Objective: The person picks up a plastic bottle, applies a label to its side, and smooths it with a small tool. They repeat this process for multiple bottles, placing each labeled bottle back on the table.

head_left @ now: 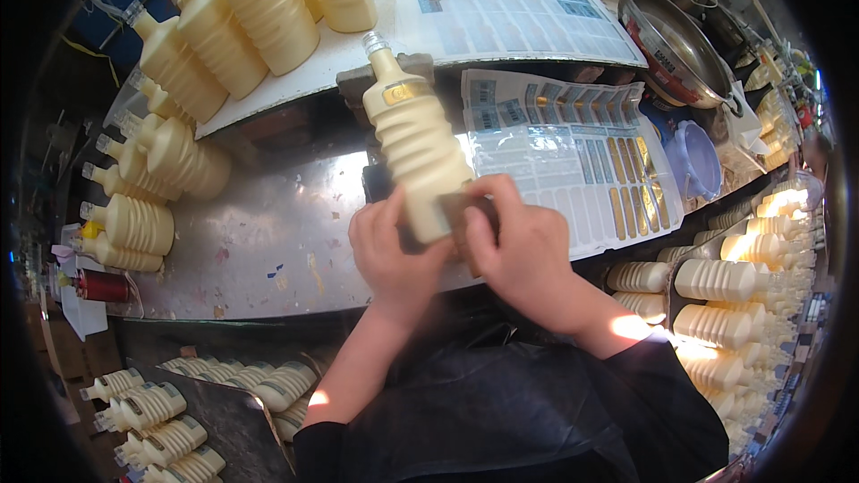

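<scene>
Bottle (419,139) held over the near part of the bench (250,241). Leans to the upper left, clear neck at the far end, base closest to the black clothing (528,411); cream all over, ribbed around the middle, with a small gold label (401,93) on the shoulder. Left grip (391,246) clamped on the bottle near its base, thumb along the left side. Right grip (522,233) pinched together on a dark piece (459,206), close against the bottle's lower right side; too blurred to tell its kind, or whether quite touching.

To the right of the bottle, a near sheet (573,161) of labels, shiny and slightly wavy, gold strips toward its right end. Farther off, on a white shelf (327,58), a far sheet (501,27) lying flat, with standing bottles (268,18) to its left. Along the bench's left side, lying bottles (139,224), necks pointing left, near a red can (101,285). Over at the right, a wide pan (680,36), beyond a purple bucket (693,161). Lower down, more cream bottles on their sides: lower-left bottles (152,411) in shade, right-hand bottles (716,279) partly in bright sun
</scene>
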Motion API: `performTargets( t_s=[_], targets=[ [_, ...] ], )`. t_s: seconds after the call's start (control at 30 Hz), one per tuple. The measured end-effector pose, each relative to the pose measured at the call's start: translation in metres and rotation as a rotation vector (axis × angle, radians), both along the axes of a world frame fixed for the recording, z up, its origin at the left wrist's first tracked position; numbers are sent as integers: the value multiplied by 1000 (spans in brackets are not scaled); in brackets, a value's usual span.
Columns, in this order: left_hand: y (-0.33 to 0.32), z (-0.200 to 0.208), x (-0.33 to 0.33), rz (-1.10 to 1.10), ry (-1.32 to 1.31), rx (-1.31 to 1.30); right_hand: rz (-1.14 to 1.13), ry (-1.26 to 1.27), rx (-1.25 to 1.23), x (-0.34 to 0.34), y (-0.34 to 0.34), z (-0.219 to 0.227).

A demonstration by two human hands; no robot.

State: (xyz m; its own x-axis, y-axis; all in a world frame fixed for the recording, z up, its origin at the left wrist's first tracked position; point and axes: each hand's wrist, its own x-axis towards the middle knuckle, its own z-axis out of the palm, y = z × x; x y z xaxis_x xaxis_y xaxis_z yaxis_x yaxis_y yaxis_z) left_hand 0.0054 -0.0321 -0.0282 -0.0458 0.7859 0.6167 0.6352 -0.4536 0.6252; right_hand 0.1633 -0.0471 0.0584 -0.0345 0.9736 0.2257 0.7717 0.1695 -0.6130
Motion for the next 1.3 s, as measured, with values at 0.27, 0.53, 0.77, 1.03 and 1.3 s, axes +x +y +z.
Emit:
performTargets(
  t_s=[0.27, 0.53, 0.77, 1.03, 1.3],
  targets=[
    [0, -1, 0, -19, -30, -28, 25, 101, 24, -2, -7, -4],
    [3, -14, -10, -65, -361, -346, -58, 320, -55, 23, 2, -25],
    [7, -10, -5, -55, -487, -406, -1, 108, -5, 3, 3, -31],
    [7, -11, 0, -113, -642, -386, -58, 343, -15, 9, -4, -34],
    [6, -22, -8, -155, -601, -349, -146, 360, -114, 31, 6, -78]
  ],
)
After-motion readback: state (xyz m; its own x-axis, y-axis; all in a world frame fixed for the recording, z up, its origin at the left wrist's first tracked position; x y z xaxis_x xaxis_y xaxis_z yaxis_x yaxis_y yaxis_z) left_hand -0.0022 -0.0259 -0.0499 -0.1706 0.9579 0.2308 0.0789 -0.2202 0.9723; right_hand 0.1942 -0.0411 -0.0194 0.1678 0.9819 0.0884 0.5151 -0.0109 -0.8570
